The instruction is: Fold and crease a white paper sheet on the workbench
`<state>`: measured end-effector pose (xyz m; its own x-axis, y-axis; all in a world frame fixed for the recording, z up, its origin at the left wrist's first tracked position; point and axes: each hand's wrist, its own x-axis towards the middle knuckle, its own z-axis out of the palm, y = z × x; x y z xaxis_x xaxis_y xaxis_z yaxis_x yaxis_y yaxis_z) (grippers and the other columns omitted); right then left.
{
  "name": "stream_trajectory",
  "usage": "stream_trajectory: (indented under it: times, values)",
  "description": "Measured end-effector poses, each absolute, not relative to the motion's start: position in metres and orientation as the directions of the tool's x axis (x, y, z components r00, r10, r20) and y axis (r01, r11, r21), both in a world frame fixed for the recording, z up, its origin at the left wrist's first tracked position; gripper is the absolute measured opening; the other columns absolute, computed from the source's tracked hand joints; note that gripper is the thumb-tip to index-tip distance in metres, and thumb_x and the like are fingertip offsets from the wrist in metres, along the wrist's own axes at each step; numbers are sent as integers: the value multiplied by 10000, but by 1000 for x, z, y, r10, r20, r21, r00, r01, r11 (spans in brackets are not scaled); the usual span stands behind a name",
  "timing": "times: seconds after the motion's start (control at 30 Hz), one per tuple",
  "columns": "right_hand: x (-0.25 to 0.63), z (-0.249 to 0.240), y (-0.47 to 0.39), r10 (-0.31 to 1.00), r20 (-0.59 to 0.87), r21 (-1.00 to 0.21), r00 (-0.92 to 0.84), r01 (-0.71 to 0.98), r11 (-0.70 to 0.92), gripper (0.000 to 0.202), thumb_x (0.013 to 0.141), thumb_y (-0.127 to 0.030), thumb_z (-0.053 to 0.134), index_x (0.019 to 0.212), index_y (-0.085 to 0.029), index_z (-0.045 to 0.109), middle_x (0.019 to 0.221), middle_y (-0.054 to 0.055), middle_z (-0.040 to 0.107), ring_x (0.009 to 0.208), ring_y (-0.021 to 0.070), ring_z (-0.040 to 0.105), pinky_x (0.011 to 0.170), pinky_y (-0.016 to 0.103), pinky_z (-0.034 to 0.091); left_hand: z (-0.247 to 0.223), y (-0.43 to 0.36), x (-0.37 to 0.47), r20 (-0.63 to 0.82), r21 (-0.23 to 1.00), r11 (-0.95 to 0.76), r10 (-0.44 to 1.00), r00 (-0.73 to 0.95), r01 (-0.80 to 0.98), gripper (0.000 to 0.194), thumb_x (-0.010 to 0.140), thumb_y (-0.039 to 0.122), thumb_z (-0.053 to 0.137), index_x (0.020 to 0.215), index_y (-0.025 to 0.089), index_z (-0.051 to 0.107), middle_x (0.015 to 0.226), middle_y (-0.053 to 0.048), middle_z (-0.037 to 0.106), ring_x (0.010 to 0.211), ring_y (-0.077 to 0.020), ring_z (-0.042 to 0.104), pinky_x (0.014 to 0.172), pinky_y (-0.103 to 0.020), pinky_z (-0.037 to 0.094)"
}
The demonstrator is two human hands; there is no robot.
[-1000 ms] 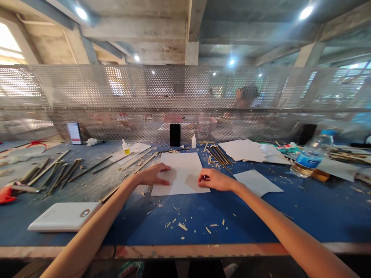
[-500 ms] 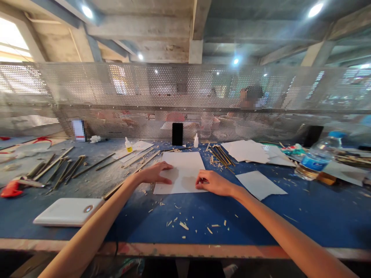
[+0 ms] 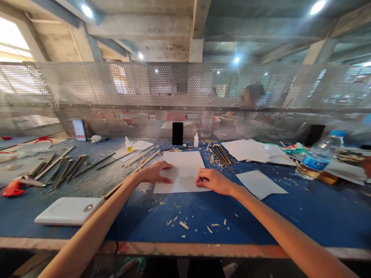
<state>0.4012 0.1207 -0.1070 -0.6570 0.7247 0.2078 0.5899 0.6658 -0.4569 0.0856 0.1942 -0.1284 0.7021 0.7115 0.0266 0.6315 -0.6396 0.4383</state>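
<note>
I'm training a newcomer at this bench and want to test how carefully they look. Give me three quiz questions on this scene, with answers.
1. Multiple choice: what lies between the left hand and the right hand? A, a cup; B, a white sheet; C, a pair of scissors.
2. True or false: the cap of the large clear bottle is red.
3. Fill the gap: the white device with the small round display lies nearer the ____ hand.

Key: 1, B. 2, false; it is blue. 3, left.

Wht ppr (image 3: 184, 166) – blu tbl (image 3: 203, 210)
</note>
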Motion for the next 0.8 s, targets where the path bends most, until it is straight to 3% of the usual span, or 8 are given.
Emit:
stream_trajectory:
  times: [0.17,0.4,0.8]
  values:
    - [406,-107,124,730,201,-513,-653,565,647,223,895,-399,631,877,-203,735,908,30,662,762,145,599,729,256,418,-132,196,84,18,452,-626,719,695,636,767,757,632,686,1365,218,470,1351,-101,515,1223,-304,483,1032,-388,367]
    - [407,-105,123,739,200,-540,-644,557,631,233,891,-413,632,885,-207,742,917,39,659,775,153,603,725,265,428,-131,195,85,21,435,-639,712,702,634,769,764,651,667,1365,212,473,1346,-106,516,1228,-308,474,1034,-389,361]
    - [395,-109,117,694,221,-396,-685,587,706,178,958,-338,548,962,-214,675,1009,28,631,840,152,613,772,262,421,-125,192,88,32,407,-647,715,698,645,733,751,644,673,1342,246,504,1300,-87,545,1166,-298,513,1007,-386,375]
